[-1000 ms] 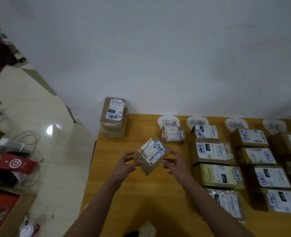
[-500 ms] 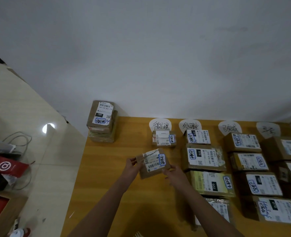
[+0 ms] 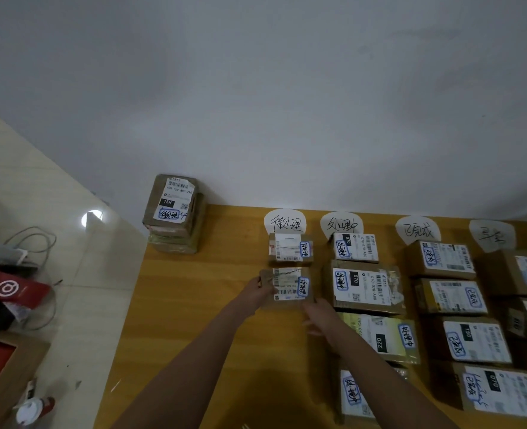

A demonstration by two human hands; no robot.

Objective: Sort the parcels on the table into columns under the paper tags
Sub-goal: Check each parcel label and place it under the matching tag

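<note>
A small brown parcel (image 3: 287, 285) with a white label lies flat on the yellow table (image 3: 194, 305). It sits in the first column, just below another small parcel (image 3: 290, 247) and the leftmost paper tag (image 3: 285, 222). My left hand (image 3: 256, 294) grips its left edge. My right hand (image 3: 321, 318) is blurred at the parcel's near right corner, fingers loose, holding nothing. Columns of labelled parcels fill the space under the second tag (image 3: 342, 224), third tag (image 3: 417, 230) and fourth tag (image 3: 491, 235).
A stack of unsorted parcels (image 3: 174, 212) stands at the table's back left corner against the wall. Left of the table edge is tiled floor with cables (image 3: 36, 243), a red box (image 3: 11, 289) and a cup (image 3: 30, 411).
Both hands carried the small parcel forward and down, from tilted in the air to flat on the table under the first column's parcel. My right hand has slipped back off it.
</note>
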